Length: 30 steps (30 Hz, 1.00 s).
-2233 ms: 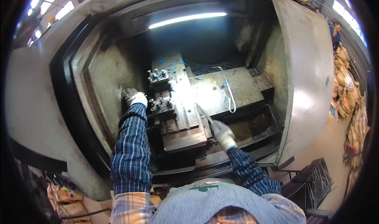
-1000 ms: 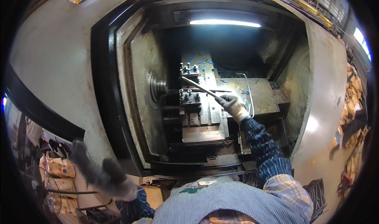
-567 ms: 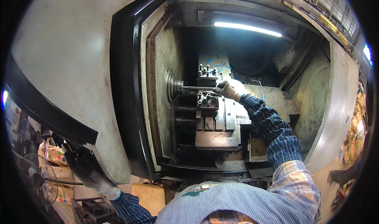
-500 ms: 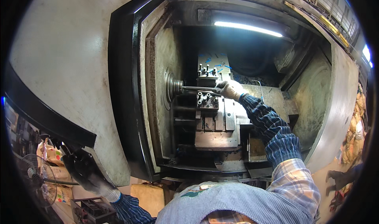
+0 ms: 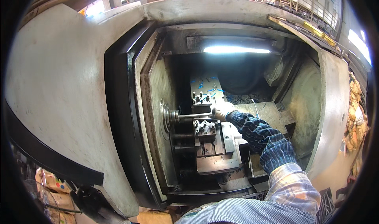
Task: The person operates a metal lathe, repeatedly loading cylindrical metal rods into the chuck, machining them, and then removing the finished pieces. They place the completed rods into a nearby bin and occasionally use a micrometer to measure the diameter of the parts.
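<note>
Slim grey metal rod (image 5: 195,115), left end at the round metal spindle (image 5: 170,116).
Pale-gloved right hand (image 5: 222,111) grasping the rod's other end; dark-gloved left hand (image 5: 90,203) by the whitish machine panel (image 5: 67,94), fingers too unclear to tell.

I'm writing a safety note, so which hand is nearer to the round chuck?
Right. The right hand is to the chuck's right, holding a metal rod that points at it; the left hand is farther, low by the grey panel's bottom edge.
</note>
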### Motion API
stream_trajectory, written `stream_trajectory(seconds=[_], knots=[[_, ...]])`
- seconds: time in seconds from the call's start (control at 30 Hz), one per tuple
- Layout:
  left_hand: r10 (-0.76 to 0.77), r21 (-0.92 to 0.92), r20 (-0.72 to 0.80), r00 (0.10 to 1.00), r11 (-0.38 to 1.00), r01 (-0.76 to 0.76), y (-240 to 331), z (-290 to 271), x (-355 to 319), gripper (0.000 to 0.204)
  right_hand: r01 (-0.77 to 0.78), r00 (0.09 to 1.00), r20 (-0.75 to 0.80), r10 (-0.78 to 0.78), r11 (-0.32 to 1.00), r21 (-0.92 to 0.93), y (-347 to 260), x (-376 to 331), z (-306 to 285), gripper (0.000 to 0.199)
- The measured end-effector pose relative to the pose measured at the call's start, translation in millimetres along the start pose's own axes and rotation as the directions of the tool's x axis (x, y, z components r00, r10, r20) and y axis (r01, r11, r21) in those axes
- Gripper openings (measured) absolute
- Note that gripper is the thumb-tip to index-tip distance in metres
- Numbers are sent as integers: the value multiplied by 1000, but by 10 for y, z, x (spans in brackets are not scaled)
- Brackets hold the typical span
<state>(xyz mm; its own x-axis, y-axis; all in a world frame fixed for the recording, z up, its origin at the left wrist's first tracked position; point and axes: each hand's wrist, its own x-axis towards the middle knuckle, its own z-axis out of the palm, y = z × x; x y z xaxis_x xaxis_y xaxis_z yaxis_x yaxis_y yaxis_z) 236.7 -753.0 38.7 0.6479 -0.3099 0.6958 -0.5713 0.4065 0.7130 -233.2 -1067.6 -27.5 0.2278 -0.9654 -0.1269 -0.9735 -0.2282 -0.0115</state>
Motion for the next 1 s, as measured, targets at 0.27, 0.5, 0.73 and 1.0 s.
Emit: stream_trajectory(seconds=[0.27, 0.5, 0.73, 1.0], knots=[[-330, -330, -41, 943, 895, 299, 852, 574, 99, 48, -83, 977, 209, 41, 977, 197, -586, 434, -75, 64], [-439, -221, -105, 892, 885, 409, 987, 567, 121, 50, 105, 994, -4, -106, 983, 148, -1114, 437, 144, 40], [-375, -345, 70, 924, 860, 376, 872, 582, 92, 58, 101, 995, -23, -99, 978, 183, -1055, 385, 147, 27], [-238, -364, 245, 940, 876, 317, 876, 1017, 35, 58, 75, 995, 47, -88, 970, 232, -1050, 492, 176, 41]])
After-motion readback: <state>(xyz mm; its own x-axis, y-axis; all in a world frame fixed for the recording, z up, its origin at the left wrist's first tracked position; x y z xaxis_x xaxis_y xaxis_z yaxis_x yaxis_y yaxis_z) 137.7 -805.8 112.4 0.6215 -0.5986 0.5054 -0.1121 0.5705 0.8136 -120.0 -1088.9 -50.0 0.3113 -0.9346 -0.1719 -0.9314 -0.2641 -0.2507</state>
